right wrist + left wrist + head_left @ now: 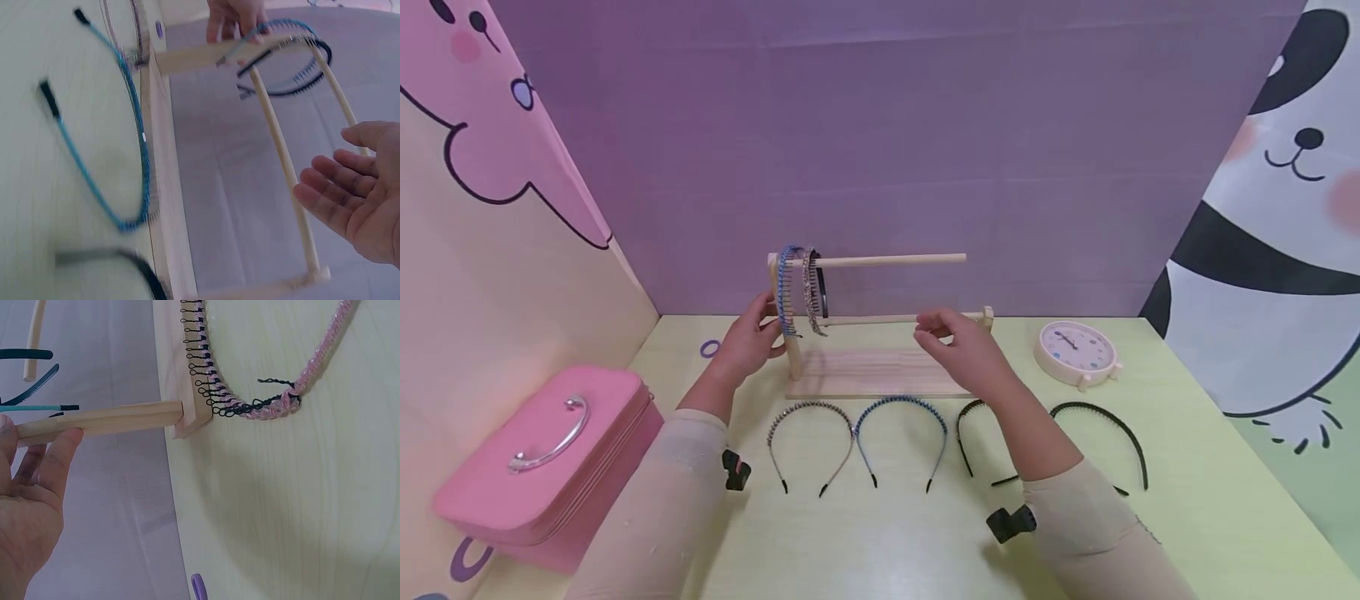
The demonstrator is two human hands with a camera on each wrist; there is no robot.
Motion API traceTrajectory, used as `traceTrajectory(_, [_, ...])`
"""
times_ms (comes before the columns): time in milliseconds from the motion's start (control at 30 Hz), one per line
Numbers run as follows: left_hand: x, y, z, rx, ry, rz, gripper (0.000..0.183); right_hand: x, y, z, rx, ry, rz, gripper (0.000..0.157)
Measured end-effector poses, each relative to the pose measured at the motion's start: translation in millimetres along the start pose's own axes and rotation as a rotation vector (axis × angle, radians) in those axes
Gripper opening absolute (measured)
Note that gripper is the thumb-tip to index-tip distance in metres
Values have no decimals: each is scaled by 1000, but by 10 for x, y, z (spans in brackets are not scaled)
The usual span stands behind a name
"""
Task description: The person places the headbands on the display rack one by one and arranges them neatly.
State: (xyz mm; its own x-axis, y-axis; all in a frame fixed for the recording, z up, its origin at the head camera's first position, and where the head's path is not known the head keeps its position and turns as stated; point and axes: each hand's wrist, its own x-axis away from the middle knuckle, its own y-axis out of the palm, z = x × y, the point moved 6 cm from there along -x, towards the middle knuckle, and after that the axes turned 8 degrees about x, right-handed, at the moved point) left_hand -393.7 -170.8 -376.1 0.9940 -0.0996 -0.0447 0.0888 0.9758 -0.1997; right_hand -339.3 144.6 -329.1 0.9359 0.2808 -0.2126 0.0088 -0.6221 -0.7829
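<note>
Wooden rack [880,385] stands near the back edge of the worktop [880,533], its left upright [134,419] grasped between the thumb and fingers of your left hand [749,337]. Your right hand [961,346] is released, fingers loosely bent and holding nothing, near the rack's rods; contact with them cannot be told.

Beside your left hand, a blue headband [785,292], a beaded headband [810,292] and a black headband [822,292] hang at the left of the upper rod [895,261]. That rod's right end stands unattached, leaving an open side; the lower rod [880,320] meets a short right upright [988,319].

Just before the base, four more headbands [901,400] lie in a row, tips towards you; your right forearm partly covers the two black ones. Your left-wrist view alone resolves the looped black teeth and pinkish beading of the leftmost. Your right-wrist view shows your right palm facing the rods.

Farther out, a boxy pink case [587,392] with a curved metallic handle sits at left, and a round pink clock [1077,348] lies near the right edge.
</note>
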Motion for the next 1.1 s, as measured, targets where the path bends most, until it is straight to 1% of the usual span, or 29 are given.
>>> traceTrajectory(200, [16,-18,-15,8,7,-3,51,138,-225,342,70,71,-12,44])
traceTrajectory(433, [17,-19,-17,-8,20,-7,51,366,-464,746,172,138,-20,48])
traceTrajectory(600, [12,-12,-13,-11,21,-12,50,526,-576,1079,253,210,-79,49])
traceTrajectory(700, [8,-14,-18,-12,17,-11,50,605,-590,1247,328,256,-161,46])
traceTrajectory(800, [1,-20,-28,-16,10,-6,51,687,-566,1393,384,310,-271,43])
traceTrajectory(967, [-2,-6,-30,-14,9,-11,50,866,-483,1643,384,425,-446,40])
traceTrajectory(1033, [3,5,-23,-19,8,-11,50,919,-446,1718,394,441,-492,39])
traceTrajectory(1100, [10,14,-13,-24,7,-9,50,950,-409,1771,405,441,-521,39])
